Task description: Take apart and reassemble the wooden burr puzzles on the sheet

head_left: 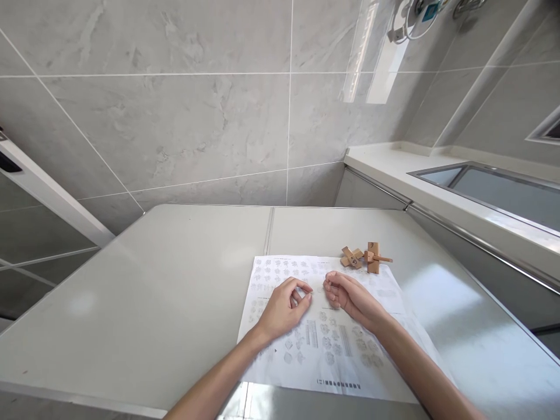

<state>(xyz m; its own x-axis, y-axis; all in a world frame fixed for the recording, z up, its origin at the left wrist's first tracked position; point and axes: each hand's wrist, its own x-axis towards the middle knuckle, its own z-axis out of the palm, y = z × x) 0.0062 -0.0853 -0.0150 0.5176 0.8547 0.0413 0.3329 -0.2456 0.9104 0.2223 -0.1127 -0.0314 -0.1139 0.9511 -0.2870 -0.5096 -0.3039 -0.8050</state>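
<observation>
Looks onto a wall of large pale grey marbled tiles [175,116] with thin white joints, streaked at upper right by a bright patch of reflected light [371,70] below a white fixture with a looped cable [409,20]. Takes in a smooth pale grey table top [153,280], split by a narrow seam [268,230], set against that wall and glossy enough to carry soft glare. Includes at right a higher white counter [394,160] with a steel-rimmed sink [503,192] sunk into it, and at left a slanting white frame [48,192] beside grey panels.
</observation>
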